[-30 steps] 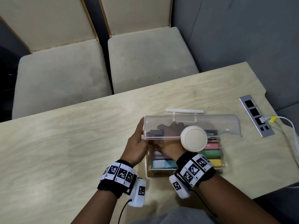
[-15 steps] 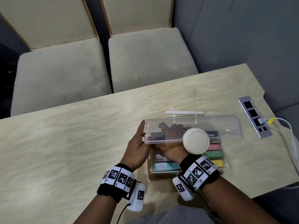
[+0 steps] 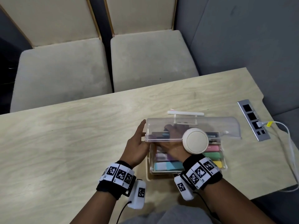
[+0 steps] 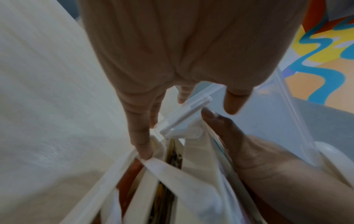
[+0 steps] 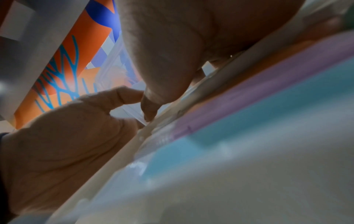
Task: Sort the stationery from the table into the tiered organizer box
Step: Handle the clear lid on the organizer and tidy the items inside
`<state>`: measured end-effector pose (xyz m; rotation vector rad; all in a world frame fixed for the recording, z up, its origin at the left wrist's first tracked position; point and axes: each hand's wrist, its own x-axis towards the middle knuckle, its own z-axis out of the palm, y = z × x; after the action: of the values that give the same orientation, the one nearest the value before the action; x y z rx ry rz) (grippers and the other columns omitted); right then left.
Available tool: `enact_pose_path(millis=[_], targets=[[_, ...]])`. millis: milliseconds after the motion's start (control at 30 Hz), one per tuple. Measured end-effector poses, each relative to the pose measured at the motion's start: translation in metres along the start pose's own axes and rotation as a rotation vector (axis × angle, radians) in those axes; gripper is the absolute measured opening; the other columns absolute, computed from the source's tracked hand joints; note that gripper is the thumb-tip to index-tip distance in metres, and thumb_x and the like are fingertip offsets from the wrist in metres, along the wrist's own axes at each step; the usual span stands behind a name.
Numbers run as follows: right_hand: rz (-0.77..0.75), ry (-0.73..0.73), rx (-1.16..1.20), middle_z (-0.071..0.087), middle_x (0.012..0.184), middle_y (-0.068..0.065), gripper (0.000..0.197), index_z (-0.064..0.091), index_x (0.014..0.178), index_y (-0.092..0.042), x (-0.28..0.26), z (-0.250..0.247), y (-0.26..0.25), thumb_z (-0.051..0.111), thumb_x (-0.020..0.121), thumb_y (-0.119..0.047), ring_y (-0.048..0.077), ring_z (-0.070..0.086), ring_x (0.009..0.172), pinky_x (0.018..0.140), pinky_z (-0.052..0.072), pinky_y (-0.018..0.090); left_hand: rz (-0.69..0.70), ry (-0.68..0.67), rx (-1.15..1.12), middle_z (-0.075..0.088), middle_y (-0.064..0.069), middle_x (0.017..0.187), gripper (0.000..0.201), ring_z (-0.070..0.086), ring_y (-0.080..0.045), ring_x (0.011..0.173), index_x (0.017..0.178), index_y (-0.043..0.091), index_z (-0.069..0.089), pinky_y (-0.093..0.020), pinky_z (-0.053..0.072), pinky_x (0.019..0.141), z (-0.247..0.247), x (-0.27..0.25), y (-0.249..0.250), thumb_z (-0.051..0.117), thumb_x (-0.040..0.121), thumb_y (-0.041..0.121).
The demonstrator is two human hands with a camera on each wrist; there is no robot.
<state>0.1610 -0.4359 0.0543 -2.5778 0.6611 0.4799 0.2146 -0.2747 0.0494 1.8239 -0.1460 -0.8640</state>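
Note:
The tiered organizer box (image 3: 148, 175) stands on the table at centre right, its clear lid (image 3: 218, 126) raised and its white handle (image 3: 185, 113) behind. The front tray holds pastel markers: teal (image 3: 166, 165), green (image 3: 212, 154), yellow (image 3: 217, 164). My left hand (image 3: 142, 135) rests against the box's left end, and its straight fingers (image 4: 139, 136) touch the white hinge arm (image 4: 184, 118). My right hand (image 3: 173, 138) reaches under the lid, over dark items in the upper tier. Its thumb (image 5: 151, 106) presses on a tray rim, and I see nothing held. A round cream disc (image 3: 195, 140) covers its back.
A grey power strip (image 3: 253, 120) is set into the table at the right, with a white cable (image 3: 289, 143) running off the edge. Two beige chairs (image 3: 61, 70) stand beyond the far edge. Bare wood (image 3: 64, 143) lies left of the box.
Both hands keep their places at the box, and the right hand stays under the lid. Only the view has shifted slightly.

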Motion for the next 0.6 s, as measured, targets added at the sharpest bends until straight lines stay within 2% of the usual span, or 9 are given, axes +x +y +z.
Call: enact_pose_path(millis=[67,167,233,267,300,367,500,533,600], targets=[[-0.024,0.018,0.007,0.051,0.105,-0.001,0.059,0.054,0.1,-0.027,0.001,0.003,0.003,0.055,0.067,-0.076,0.014,0.037,0.089,0.065,0.022,0.025,0.012,-0.079,0.006,0.055,0.013,0.138,0.087,0.057,-0.009,0.122,0.146,0.055,0.018,-0.04,0.051,0.099,-0.002,-0.007,-0.002,0.07,0.076,0.059],[-0.129,0.063,0.025,0.055,0.095,-0.008,0.057,0.054,0.092,-0.03,-0.003,0.009,0.011,0.056,0.071,-0.083,0.013,0.05,0.089,0.071,0.029,0.027,0.053,-0.235,-0.008,0.051,0.019,0.137,0.12,0.054,0.005,0.12,0.151,0.041,-0.005,-0.013,0.05,0.088,-0.002,-0.027,-0.006,0.084,0.075,0.017],[-0.16,0.055,0.11,0.058,0.104,-0.009,0.057,0.059,0.108,-0.027,-0.008,0.002,0.015,0.062,0.078,-0.075,0.013,0.053,0.097,0.078,0.033,0.027,0.097,-0.327,-0.009,0.048,0.017,0.137,0.136,0.052,0.012,0.117,0.15,0.035,-0.016,-0.008,0.048,0.081,0.001,-0.044,-0.007,0.086,0.067,-0.003],[-0.15,0.039,0.117,0.058,0.109,-0.007,0.056,0.06,0.115,-0.026,-0.01,-0.002,0.015,0.062,0.081,-0.071,0.014,0.054,0.103,0.082,0.035,0.029,0.132,-0.338,0.018,0.043,0.017,0.143,0.144,0.048,0.012,0.122,0.149,0.034,-0.019,-0.007,0.047,0.083,0.003,-0.049,-0.008,0.089,0.062,-0.002],[-0.148,0.031,0.096,0.058,0.107,-0.007,0.05,0.062,0.111,-0.027,-0.012,-0.005,0.014,0.061,0.083,-0.068,0.016,0.055,0.102,0.081,0.036,0.03,0.161,-0.33,0.047,0.039,0.02,0.145,0.149,0.044,0.012,0.125,0.149,0.034,-0.02,-0.007,0.047,0.085,0.004,-0.049,-0.013,0.092,0.058,0.001],[-0.141,0.042,0.024,0.06,0.092,-0.007,0.04,0.063,0.091,-0.028,-0.011,-0.007,0.01,0.058,0.084,-0.067,0.016,0.058,0.087,0.071,0.034,0.031,0.206,-0.305,0.08,0.042,0.022,0.141,0.15,0.045,0.012,0.123,0.149,0.032,-0.02,-0.006,0.045,0.086,0.007,-0.048,-0.021,0.093,0.056,0.003],[-0.082,0.057,-0.045,0.063,0.078,-0.006,0.053,0.062,0.079,-0.023,-0.003,-0.003,0.005,0.045,0.08,-0.074,0.017,0.059,0.072,0.067,0.043,0.032,0.231,-0.268,0.113,0.046,0.015,0.143,0.148,0.049,0.007,0.124,0.147,0.041,-0.023,-0.011,0.049,0.084,0.008,-0.049,-0.024,0.091,0.061,0.006],[-0.094,0.042,-0.072,0.062,0.076,-0.004,0.051,0.062,0.081,-0.023,-0.001,-0.002,0.005,0.042,0.082,-0.07,0.019,0.06,0.069,0.066,0.046,0.033,0.234,-0.252,0.116,0.047,0.015,0.142,0.147,0.049,0.007,0.123,0.146,0.045,-0.023,-0.012,0.05,0.084,0.007,-0.049,-0.023,0.091,0.061,0.009],[-0.137,0.003,-0.045,0.064,0.086,0.008,0.033,0.065,0.1,-0.023,-0.005,0.0,0.005,0.041,0.095,-0.044,0.03,0.064,0.075,0.066,0.047,0.031,0.22,-0.23,0.082,0.048,0.014,0.14,0.142,0.051,0.011,0.118,0.145,0.05,-0.02,-0.011,0.049,0.084,0.008,-0.05,-0.02,0.089,0.065,0.008]])
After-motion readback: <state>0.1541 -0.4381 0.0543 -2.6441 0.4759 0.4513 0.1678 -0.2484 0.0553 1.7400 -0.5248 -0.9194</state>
